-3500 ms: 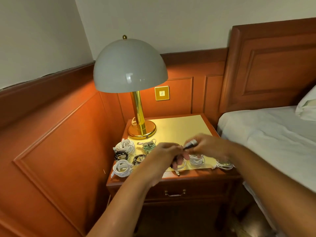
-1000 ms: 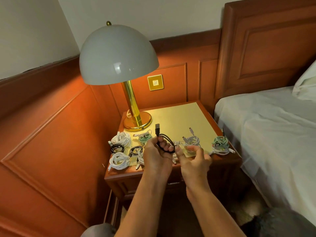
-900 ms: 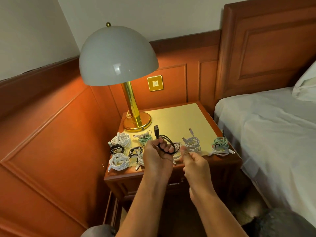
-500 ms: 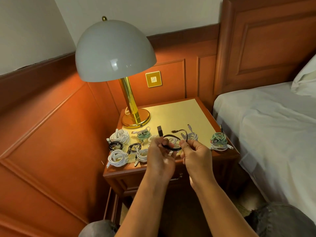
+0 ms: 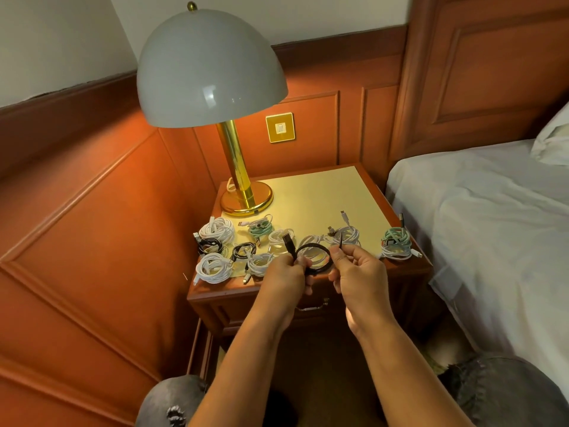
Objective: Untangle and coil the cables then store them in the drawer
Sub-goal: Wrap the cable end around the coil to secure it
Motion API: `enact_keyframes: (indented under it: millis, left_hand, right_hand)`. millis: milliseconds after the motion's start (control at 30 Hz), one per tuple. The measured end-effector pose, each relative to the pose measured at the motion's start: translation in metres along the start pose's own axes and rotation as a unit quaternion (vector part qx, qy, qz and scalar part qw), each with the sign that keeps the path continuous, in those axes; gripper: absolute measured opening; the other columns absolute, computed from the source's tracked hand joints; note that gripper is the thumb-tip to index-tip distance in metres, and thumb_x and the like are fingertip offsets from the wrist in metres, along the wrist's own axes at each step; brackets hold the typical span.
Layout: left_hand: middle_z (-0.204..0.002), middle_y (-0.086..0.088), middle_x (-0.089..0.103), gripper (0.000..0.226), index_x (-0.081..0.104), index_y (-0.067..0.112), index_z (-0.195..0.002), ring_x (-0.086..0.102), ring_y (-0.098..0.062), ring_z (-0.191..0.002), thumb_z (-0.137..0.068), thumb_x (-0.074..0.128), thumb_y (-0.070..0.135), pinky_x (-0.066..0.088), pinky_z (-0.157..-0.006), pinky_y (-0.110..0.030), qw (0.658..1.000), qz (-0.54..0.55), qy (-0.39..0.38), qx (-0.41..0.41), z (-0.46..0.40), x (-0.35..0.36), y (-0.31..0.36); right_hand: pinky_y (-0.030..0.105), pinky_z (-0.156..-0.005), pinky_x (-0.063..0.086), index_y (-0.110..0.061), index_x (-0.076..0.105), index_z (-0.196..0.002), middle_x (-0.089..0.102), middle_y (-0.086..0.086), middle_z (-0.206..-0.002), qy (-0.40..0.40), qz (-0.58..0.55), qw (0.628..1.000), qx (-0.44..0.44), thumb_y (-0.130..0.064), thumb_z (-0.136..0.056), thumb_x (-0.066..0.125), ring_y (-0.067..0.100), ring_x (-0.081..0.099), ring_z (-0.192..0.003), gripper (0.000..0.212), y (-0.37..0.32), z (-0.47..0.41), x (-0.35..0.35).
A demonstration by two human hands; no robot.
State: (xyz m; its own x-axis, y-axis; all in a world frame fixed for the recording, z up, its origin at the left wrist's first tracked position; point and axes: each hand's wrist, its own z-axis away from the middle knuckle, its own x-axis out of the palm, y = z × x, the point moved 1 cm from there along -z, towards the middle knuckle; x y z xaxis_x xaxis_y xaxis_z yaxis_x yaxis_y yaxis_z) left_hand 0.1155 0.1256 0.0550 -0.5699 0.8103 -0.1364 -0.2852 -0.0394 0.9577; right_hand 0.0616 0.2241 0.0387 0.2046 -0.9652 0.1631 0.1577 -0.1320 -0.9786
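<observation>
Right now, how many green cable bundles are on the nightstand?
2. One green coil sits by the lamp base, a second green coil near the nightstand's right edge; more may be hidden.

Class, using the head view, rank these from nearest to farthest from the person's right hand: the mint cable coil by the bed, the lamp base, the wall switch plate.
From the right hand:
1. Mint cable coil, nightstand's right edge.
2. Lamp base, back left.
3. Wall switch plate, on the panelling behind.
</observation>
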Motion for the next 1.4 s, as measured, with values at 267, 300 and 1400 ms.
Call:
enact_keyframes:
  millis: [267,300,1400]
  left_hand:
    - [-0.064,-0.003,0.059,0.021,0.061,0.015,-0.094,0.054,-0.009,-0.051,-0.103,0.043,0.016,0.046,-0.067,-0.032,0.997,-0.06,-0.017,0.049,0.002,-0.008,0.0]
    - [-0.065,-0.003,0.06,0.018,0.061,0.017,-0.097,0.054,-0.009,-0.051,-0.103,0.044,0.017,0.046,-0.067,-0.031,0.995,-0.071,-0.014,0.064,0.002,-0.01,0.001]
    - [-0.078,-0.008,0.063,0.013,0.066,0.0,-0.097,0.052,-0.01,-0.058,-0.096,0.057,0.01,0.042,-0.053,-0.022,0.983,-0.028,-0.179,-0.009,-0.023,-0.018,-0.008]
  right_hand:
    - [0.036,-0.077,0.058,-0.021,0.062,-0.114,0.068,0.0,-0.092,0.008,0.113,0.991,-0.074,-0.019,-0.096,0.058,0.018,0.066,-0.088,0.018,-0.008,-0.007,-0.006]
    - [0.037,-0.078,0.058,-0.02,0.065,-0.11,0.068,-0.001,-0.093,0.001,0.136,0.988,-0.079,-0.02,-0.097,0.057,0.017,0.066,-0.089,0.016,-0.009,-0.007,-0.007]
    - [0.011,-0.057,0.047,-0.018,0.065,-0.087,0.067,0.002,-0.085,-0.146,0.213,0.964,-0.061,-0.007,-0.09,0.065,0.012,0.061,-0.078,0.011,-0.008,-0.006,-0.01]
